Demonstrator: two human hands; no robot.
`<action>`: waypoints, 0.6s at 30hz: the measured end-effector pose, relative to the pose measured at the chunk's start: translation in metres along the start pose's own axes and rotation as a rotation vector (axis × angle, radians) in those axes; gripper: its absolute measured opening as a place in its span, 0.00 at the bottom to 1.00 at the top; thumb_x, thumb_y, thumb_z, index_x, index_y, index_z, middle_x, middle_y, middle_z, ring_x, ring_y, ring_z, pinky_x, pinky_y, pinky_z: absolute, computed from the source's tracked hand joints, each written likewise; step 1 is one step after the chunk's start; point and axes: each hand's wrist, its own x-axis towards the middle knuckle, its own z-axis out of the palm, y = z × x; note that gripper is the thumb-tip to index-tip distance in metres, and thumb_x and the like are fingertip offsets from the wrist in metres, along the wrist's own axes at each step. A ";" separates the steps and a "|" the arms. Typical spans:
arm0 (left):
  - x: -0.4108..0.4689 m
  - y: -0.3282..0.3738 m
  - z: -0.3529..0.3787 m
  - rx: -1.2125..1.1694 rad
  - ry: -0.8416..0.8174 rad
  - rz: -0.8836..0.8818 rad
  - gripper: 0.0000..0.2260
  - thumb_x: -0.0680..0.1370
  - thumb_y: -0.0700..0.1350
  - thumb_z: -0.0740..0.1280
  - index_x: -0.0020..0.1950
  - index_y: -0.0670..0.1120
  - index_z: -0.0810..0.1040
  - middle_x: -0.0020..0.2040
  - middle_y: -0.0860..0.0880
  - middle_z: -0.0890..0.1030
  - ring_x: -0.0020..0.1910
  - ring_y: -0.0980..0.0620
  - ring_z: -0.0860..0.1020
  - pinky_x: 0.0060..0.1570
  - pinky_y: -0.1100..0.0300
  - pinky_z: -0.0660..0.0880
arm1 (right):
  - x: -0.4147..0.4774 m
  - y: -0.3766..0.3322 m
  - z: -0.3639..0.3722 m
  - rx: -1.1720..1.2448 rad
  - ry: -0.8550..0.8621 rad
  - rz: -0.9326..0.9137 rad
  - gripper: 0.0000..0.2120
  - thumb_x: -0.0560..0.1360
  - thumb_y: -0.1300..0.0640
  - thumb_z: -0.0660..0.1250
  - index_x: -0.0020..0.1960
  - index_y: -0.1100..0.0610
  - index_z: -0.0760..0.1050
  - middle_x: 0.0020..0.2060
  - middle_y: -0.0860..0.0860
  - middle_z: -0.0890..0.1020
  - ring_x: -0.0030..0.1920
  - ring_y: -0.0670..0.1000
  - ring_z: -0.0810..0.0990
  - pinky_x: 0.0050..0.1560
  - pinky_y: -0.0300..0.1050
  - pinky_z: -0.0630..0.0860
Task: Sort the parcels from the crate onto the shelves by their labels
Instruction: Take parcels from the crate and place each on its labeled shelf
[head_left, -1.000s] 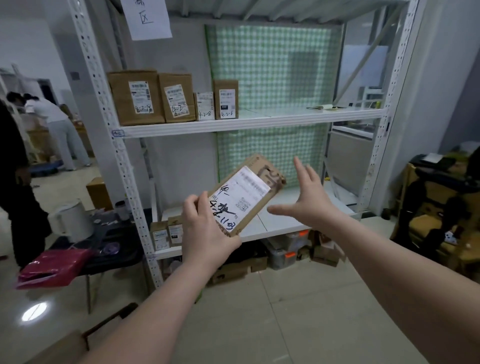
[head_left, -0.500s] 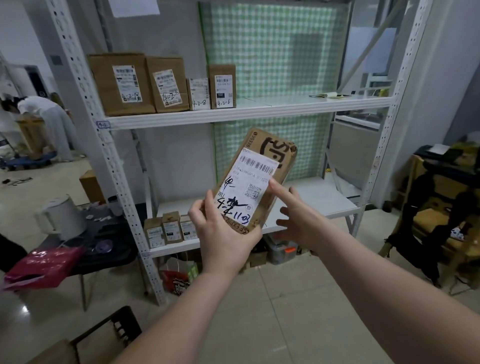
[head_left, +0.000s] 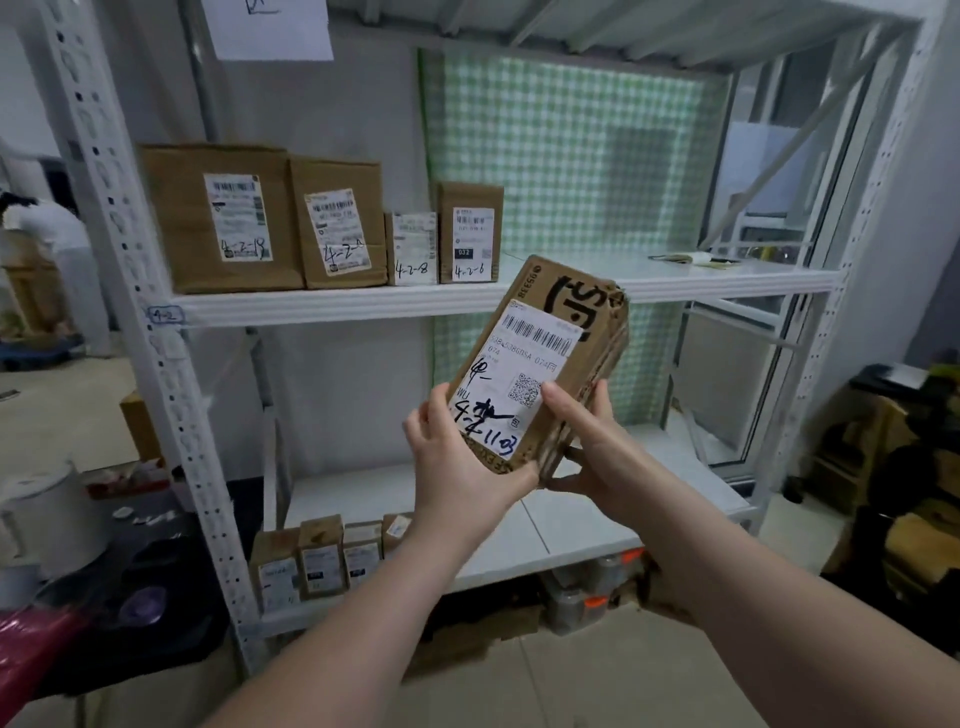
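Cardboard parcel tilts upright, its lower end gripped between left hand and right hand fingers.

A white metal rack with perforated uprights stands against a grey wall. A green checked sheet glows behind it, lit from the far side. A glazed door is at right. The pale tiled floor reflects light. A dark side table sits at left, carrying a white kettle.
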 end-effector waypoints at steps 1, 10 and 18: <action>0.019 -0.001 -0.001 0.000 -0.003 0.046 0.45 0.60 0.49 0.79 0.71 0.49 0.58 0.59 0.53 0.60 0.59 0.57 0.63 0.59 0.66 0.63 | 0.015 -0.006 0.004 -0.009 0.014 -0.035 0.55 0.61 0.38 0.75 0.77 0.38 0.45 0.63 0.45 0.78 0.58 0.52 0.81 0.39 0.54 0.83; 0.133 -0.003 0.031 -0.050 -0.130 0.257 0.40 0.63 0.45 0.79 0.71 0.48 0.63 0.62 0.52 0.66 0.62 0.56 0.68 0.63 0.62 0.67 | 0.107 -0.035 0.006 -0.006 0.195 -0.357 0.37 0.67 0.48 0.77 0.70 0.43 0.62 0.53 0.42 0.84 0.50 0.49 0.85 0.44 0.48 0.80; 0.221 0.015 0.084 -0.099 -0.138 0.372 0.21 0.74 0.36 0.68 0.66 0.45 0.69 0.64 0.47 0.72 0.62 0.54 0.74 0.62 0.57 0.74 | 0.189 -0.068 -0.047 0.010 0.244 -0.635 0.37 0.69 0.49 0.72 0.74 0.41 0.60 0.60 0.41 0.80 0.60 0.47 0.80 0.44 0.34 0.77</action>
